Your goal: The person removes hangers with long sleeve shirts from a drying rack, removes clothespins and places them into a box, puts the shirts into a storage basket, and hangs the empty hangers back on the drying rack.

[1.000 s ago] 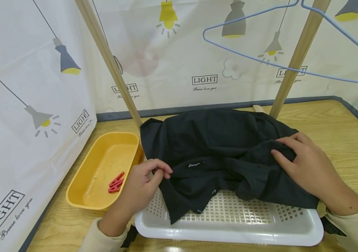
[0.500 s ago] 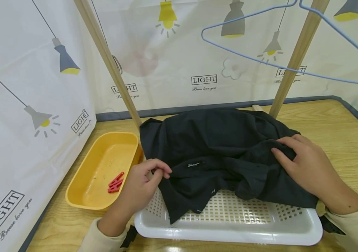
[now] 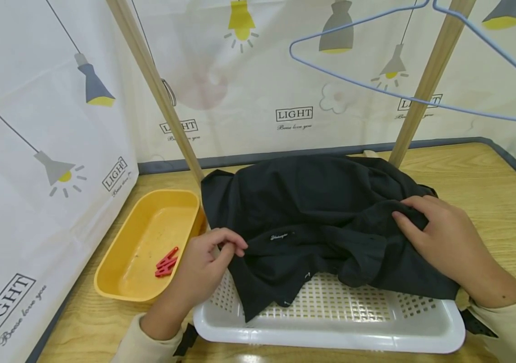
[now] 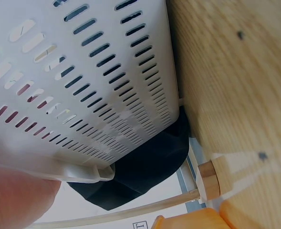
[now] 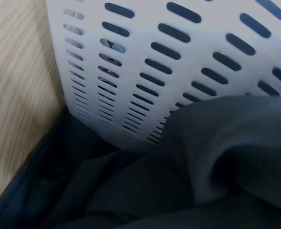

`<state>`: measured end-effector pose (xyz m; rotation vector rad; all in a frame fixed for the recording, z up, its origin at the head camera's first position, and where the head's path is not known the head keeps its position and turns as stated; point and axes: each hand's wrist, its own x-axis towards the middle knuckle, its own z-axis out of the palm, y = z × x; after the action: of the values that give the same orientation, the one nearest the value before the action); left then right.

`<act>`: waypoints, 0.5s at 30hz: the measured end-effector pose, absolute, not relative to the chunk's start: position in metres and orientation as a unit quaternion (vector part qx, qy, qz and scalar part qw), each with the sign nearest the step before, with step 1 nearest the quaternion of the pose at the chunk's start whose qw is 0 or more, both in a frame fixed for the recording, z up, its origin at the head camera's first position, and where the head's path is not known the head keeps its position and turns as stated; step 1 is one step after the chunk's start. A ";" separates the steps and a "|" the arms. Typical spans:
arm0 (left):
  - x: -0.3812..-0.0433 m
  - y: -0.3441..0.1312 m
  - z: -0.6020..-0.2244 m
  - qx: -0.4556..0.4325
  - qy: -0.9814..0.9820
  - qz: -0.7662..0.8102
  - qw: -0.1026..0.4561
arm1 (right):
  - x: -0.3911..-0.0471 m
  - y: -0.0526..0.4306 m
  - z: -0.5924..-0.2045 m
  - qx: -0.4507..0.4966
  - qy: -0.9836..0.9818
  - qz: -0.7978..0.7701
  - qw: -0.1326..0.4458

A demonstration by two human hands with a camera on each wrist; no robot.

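Note:
A black shirt (image 3: 312,191) with small white lettering lies bunched over a white perforated basket (image 3: 330,343), its front corner hanging inside. At the shirt's left edge, my left hand (image 3: 203,262) pinches the cloth between thumb and curled forefinger. My right hand (image 3: 448,242) grips a fold on the right side, thumb in front and fingertips partly hidden by cloth. Part of the left hand (image 4: 16,198) shows beside the basket wall (image 4: 97,86) in the left wrist view. Dark cloth of the shirt (image 5: 130,191) fills the lower right wrist view and hides the right hand there.
A yellow tub (image 3: 149,217) holding red clothespins (image 3: 166,263) stands left of the basket. Wooden poles (image 3: 163,101) rise behind the shirt. A blue wire hanger (image 3: 353,78) hangs at upper right. A printed curtain (image 3: 249,75) backs the wooden table (image 3: 503,201).
Both hands keep their places on the shirt. The right hand has dipped very slightly; otherwise the shirt, basket and tub look the same.

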<state>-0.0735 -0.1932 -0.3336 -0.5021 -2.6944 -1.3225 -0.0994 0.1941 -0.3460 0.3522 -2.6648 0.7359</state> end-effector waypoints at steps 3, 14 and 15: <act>-0.074 -0.193 -0.334 -0.164 -0.885 -0.433 0.049 | -0.099 0.194 -0.346 0.126 -0.940 0.261 0.178; -0.071 -0.193 -0.332 -0.158 -0.878 -0.450 0.036 | -0.100 0.194 -0.346 0.123 -0.941 0.263 0.171; -0.071 -0.193 -0.331 -0.158 -0.878 -0.451 0.035 | -0.100 0.194 -0.346 0.123 -0.941 0.264 0.171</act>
<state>-0.0713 -0.1925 -0.3314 -0.4853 -2.6970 -1.3864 -0.0997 0.1944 -0.3456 0.3491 -2.6720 0.7508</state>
